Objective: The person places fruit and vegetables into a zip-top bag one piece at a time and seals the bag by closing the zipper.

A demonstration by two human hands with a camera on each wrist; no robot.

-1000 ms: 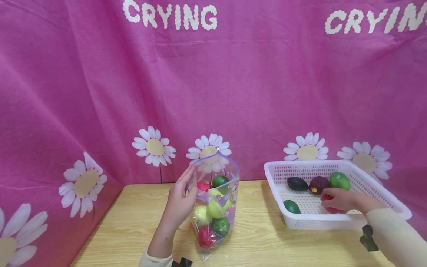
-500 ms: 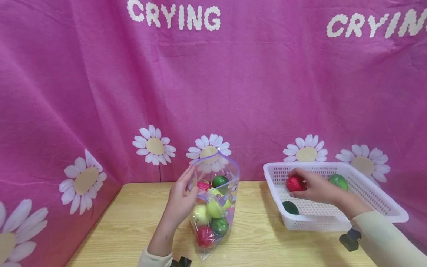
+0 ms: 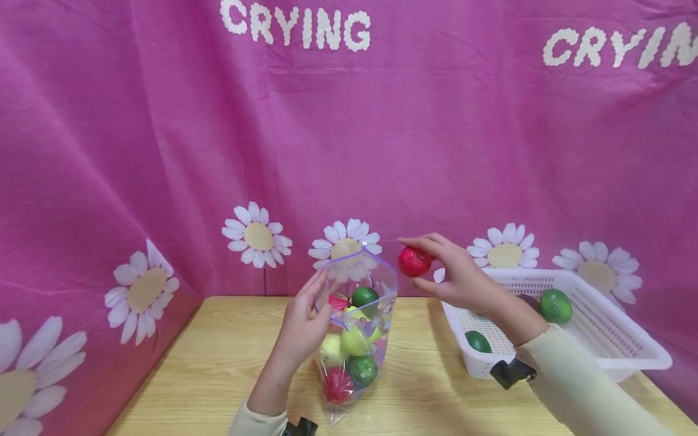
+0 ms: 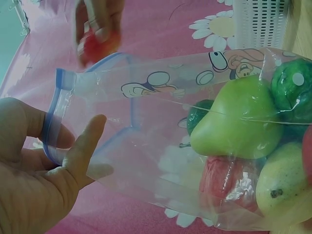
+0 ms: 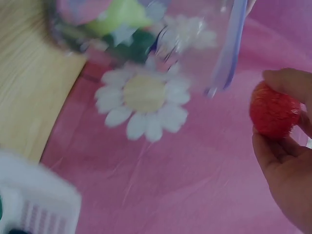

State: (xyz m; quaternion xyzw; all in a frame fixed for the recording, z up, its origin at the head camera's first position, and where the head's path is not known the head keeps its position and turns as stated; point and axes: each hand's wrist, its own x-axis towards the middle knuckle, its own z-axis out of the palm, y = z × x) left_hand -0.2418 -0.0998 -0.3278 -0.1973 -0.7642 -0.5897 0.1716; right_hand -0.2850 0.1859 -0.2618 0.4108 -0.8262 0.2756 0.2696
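Note:
My left hand pinches the blue zip rim of a clear plastic bag that stands on the wooden table, its mouth held open. Inside lie green, yellow-green and red fruits. My right hand holds a small red fruit in its fingertips, in the air just right of the bag's mouth and slightly above it. In the left wrist view that red fruit shows blurred beyond the bag's rim.
A white perforated basket stands on the table at the right, with green fruits and a dark one partly hidden behind my right arm. A pink daisy-print cloth hangs behind and drapes the left side.
My right hand lifted the red fruit out of the basket and carried it left and up to beside the bag's mouth. The left hand kept holding the bag's rim.

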